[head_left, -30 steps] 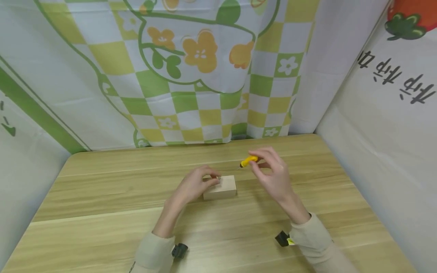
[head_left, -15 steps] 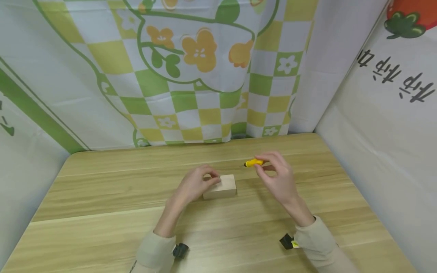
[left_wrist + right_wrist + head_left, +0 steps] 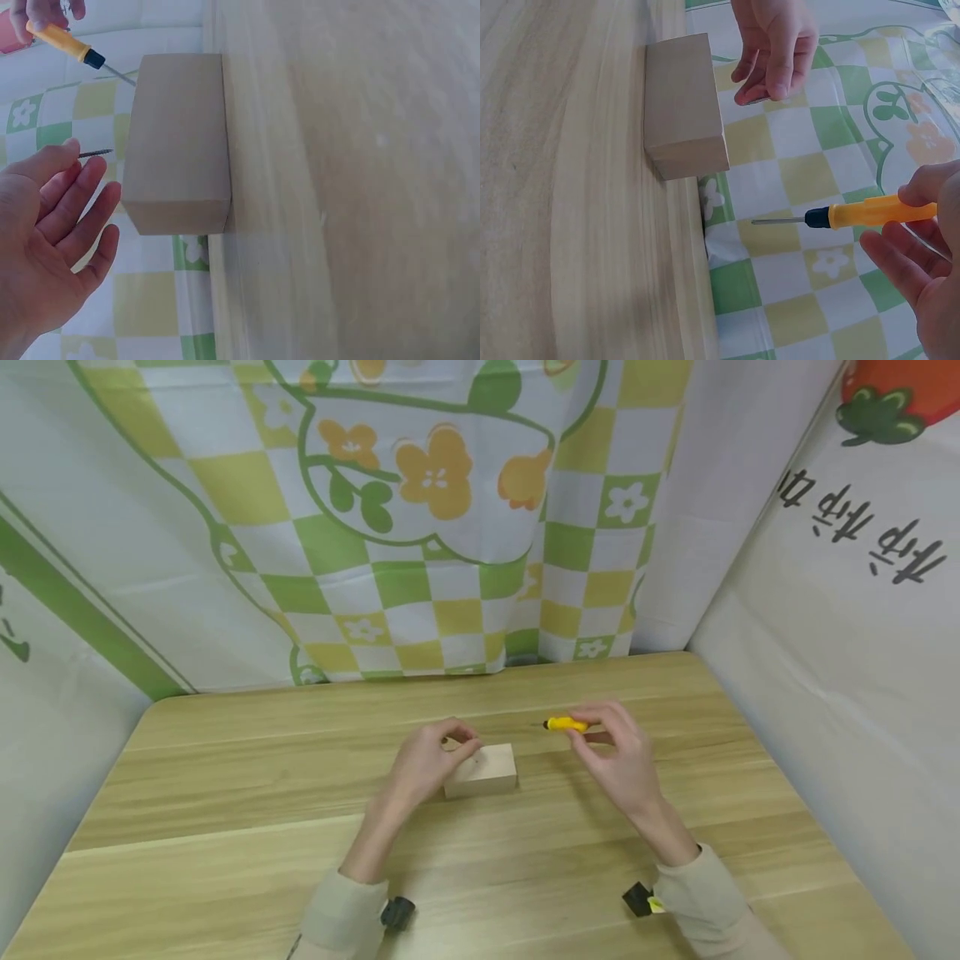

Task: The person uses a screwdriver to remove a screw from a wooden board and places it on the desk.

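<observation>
A pale wooden block (image 3: 483, 770) lies on the table in the middle of the head view. Just above its left end, my left hand (image 3: 429, 762) pinches a small metal screw (image 3: 96, 153) between thumb and index finger, its pointed end toward the block in the left wrist view. A small dark spot shows on the block's top near these fingertips. To the right of the block, my right hand (image 3: 617, 762) holds a yellow screwdriver (image 3: 567, 724) by its handle, clear of the block. Its thin shaft (image 3: 778, 221) points left, with a black collar at the handle.
The wood-grain table (image 3: 262, 793) fills the lower part of the head view. A green and yellow checked curtain (image 3: 405, 585) hangs along its back edge, and white sheets (image 3: 847, 652) stand at the sides. Small black devices (image 3: 397, 912) sit at both wrists.
My right hand has moved right and slightly nearer with the screwdriver, whose shaft now lies more level. My left fingertips have shifted slightly up and left, with the dark spot on the block now showing.
</observation>
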The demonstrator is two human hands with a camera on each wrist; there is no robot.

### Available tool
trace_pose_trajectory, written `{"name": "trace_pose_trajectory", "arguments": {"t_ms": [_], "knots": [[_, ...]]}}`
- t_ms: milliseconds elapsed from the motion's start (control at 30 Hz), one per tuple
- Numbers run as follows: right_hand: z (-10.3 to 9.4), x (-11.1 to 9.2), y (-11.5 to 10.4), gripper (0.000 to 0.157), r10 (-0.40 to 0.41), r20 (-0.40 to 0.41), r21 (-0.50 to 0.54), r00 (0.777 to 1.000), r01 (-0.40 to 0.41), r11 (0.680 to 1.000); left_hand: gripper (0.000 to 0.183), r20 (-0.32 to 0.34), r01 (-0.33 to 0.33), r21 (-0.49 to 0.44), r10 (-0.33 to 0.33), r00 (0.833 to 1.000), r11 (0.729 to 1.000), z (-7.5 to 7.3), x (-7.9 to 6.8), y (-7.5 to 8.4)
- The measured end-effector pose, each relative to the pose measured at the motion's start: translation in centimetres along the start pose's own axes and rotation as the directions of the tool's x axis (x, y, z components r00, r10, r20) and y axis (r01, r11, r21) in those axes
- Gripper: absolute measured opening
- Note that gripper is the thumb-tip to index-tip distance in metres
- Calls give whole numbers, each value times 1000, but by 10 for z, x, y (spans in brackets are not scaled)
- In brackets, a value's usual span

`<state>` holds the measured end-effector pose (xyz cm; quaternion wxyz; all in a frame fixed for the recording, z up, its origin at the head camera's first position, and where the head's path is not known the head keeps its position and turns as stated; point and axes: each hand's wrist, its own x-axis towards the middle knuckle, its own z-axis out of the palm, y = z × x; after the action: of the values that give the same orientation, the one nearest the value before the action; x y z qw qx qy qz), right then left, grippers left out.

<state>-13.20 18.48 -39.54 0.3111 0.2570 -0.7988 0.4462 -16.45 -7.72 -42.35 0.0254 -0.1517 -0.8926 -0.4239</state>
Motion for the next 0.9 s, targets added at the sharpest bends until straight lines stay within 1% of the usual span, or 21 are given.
{"name": "trace_pose_trajectory", "arguments": {"t_ms": [133, 367, 433, 667, 900], "knots": [[0, -7, 11, 26, 12, -1, 11, 1000, -12, 1000, 16, -15, -10, 1, 10, 1000, 1000, -4, -2, -2], [-1, -12, 14, 26, 1, -1, 16, 1000, 0, 1000, 19, -20, -5, -16, 5, 1000, 1000, -15, -9, -9], [-1, -13, 15, 26, -3, -3, 6, 1000, 3, 1000, 19, -16, 5, -19, -5, 1000, 1000, -19, -11, -11], [0, -20, 21, 26, 20, 8, -47, 1000, -20, 999, 23, 19, 87, -25, -87, 996, 996, -33, -21, -20], [-1, -27, 24, 27, 51, 37, -77, 998, -48, 996, 24, 33, 120, -34, -119, 992, 992, -46, -29, -27]]}}
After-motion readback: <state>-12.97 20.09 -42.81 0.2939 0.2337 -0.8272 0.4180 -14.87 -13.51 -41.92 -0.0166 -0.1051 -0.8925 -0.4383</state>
